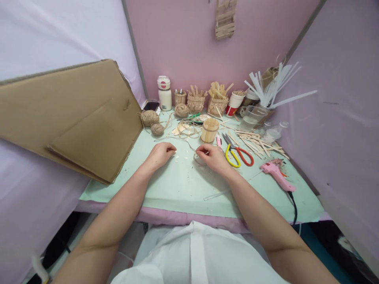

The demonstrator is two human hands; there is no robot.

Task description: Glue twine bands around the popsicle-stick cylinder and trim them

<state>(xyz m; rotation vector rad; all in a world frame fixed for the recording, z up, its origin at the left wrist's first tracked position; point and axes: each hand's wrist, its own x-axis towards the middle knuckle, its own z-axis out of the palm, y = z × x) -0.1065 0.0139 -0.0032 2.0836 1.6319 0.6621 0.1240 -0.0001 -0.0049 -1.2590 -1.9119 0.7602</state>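
My left hand (163, 154) is over the middle of the green tabletop, its fingers curled together near small white scraps (177, 157); whether a small piece is between the fingertips is hard to tell. To the right, my right hand (211, 156) pinches a thin twine (189, 144), which runs back to the left and loops below the fingers. Just beyond my right hand stands a small round cup of wooden sticks (209, 131) with a band of twine around it. Scissors with yellow and red handles (237, 151) lie open to its right.
A cardboard sheet (89, 118) leans at the left. Twine balls (150, 118), a white bottle (165, 94) and stick-filled baskets (196, 103) line the back. Loose sticks (257, 142), a plastic cup (251, 117) and a pink glue gun (278, 176) are at the right.
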